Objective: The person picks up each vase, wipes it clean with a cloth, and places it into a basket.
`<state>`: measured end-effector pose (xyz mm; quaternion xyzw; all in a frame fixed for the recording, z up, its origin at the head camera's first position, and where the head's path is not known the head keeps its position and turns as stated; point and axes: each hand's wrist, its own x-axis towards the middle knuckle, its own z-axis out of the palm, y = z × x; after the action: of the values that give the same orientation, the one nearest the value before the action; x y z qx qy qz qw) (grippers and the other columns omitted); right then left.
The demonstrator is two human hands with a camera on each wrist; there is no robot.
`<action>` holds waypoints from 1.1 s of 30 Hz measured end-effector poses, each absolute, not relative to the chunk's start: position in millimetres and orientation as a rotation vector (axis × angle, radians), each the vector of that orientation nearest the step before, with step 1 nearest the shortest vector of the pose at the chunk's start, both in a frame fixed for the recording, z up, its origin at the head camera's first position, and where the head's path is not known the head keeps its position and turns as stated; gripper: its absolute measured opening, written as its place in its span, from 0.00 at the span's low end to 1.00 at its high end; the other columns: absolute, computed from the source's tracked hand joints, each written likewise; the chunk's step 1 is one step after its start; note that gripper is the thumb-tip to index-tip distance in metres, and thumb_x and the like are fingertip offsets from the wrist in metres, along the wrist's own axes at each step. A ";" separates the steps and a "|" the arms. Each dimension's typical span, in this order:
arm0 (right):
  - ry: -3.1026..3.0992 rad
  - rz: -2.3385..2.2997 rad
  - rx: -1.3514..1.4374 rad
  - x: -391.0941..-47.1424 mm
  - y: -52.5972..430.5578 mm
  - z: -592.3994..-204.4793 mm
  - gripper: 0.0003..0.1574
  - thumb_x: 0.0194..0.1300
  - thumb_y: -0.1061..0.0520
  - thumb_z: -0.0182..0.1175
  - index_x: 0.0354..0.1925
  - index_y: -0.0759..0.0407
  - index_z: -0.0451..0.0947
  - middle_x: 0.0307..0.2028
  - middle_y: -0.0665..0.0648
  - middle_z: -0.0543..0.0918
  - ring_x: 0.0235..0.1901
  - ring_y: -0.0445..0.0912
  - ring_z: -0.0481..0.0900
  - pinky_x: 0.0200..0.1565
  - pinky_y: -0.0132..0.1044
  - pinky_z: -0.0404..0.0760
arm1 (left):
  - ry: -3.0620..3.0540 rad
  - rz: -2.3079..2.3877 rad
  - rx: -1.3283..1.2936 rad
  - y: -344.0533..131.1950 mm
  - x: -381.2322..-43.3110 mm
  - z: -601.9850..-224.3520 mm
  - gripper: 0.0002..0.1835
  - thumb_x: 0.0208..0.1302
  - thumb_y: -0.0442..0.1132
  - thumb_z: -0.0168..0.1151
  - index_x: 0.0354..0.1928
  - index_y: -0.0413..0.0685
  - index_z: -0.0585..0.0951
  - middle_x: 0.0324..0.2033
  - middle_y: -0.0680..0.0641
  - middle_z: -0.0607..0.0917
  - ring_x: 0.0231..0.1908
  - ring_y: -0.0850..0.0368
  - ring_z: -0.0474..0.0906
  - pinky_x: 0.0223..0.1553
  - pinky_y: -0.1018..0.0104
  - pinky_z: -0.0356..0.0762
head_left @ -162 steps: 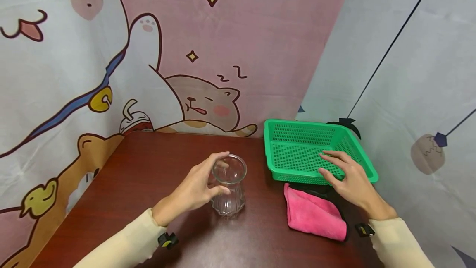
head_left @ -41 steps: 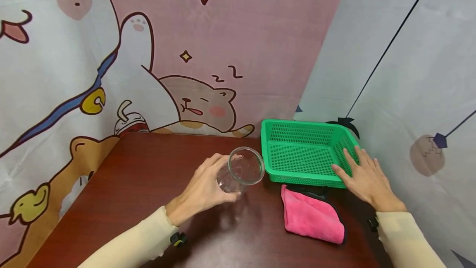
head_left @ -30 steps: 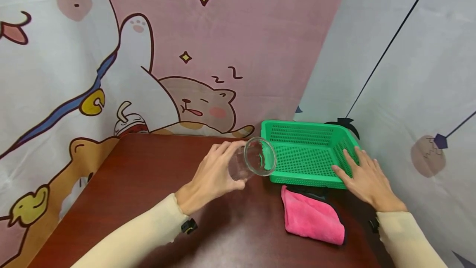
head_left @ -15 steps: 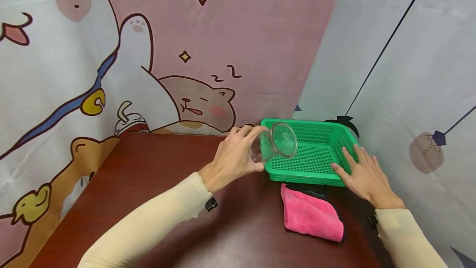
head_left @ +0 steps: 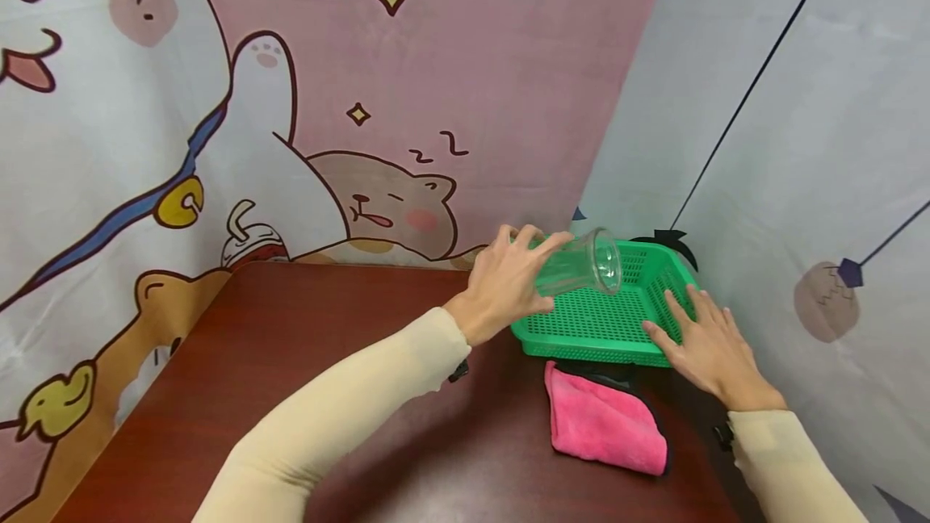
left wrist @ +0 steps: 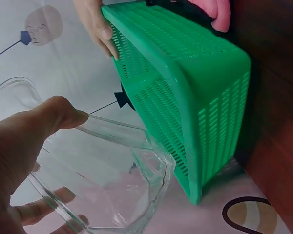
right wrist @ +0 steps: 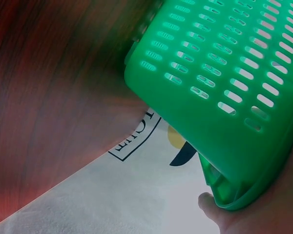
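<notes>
A clear glass vase [head_left: 574, 266] with a flared rim lies tilted almost on its side in the air, its mouth pointing right. My left hand [head_left: 504, 282] grips it round the body, thumb on the near side and fingers on the far side. Behind and below the vase is the green plastic basket [head_left: 596, 349], over whose left part the vase is held. In the left wrist view, the vase [left wrist: 115, 165] overlaps the basket's rim; contact cannot be told. My right hand [head_left: 715, 349] rests on the basket's right edge with its fingers spread.
A folded pink cloth [head_left: 606, 422] with dark edging lies just in front of the basket. The brown wooden table [head_left: 341, 329] extends to the left. Printed cartoon curtains [head_left: 523, 87] close off the back and the right side.
My left hand has lifted the vase off the table, carried it right to the basket and tipped it onto its side. My right hand has moved onto the basket's right edge and stays there.
</notes>
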<state>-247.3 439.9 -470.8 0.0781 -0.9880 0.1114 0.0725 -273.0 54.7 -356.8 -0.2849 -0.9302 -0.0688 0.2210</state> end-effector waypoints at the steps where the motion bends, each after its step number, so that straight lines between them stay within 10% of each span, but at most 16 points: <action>1: -2.970 0.335 0.234 -247.5 440.4 -471.1 0.60 0.89 0.24 0.51 0.92 0.66 0.57 0.90 0.84 0.51 0.90 0.83 0.45 0.84 0.88 0.46 | -2.576 -0.186 -0.795 59.5 -275.5 -356.9 0.53 0.65 0.67 0.85 0.88 0.79 0.69 0.73 0.50 0.84 0.68 0.42 0.84 0.33 0.59 0.92; 16: -3.004 0.298 0.217 -249.7 437.6 -473.1 0.62 0.89 0.22 0.49 0.93 0.65 0.56 0.90 0.84 0.51 0.90 0.83 0.47 0.84 0.87 0.48 | -2.718 0.104 -0.781 125.7 -314.1 -365.1 0.58 0.61 0.76 0.84 0.90 0.81 0.65 0.74 0.51 0.83 0.62 0.49 0.81 0.39 0.61 0.91; 33: -2.990 0.309 0.205 -253.3 439.0 -472.1 0.62 0.88 0.21 0.50 0.93 0.64 0.57 0.90 0.83 0.52 0.90 0.82 0.48 0.84 0.87 0.49 | -2.962 0.279 -0.771 181.3 -344.2 -364.9 0.54 0.66 0.72 0.83 0.90 0.89 0.64 0.77 0.56 0.82 0.79 0.46 0.75 0.49 0.58 0.92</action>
<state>-253.3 439.0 -472.1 0.0678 -0.9904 0.1022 0.0644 -344.2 181.3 -364.9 -0.2505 -0.9632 0.0907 0.0340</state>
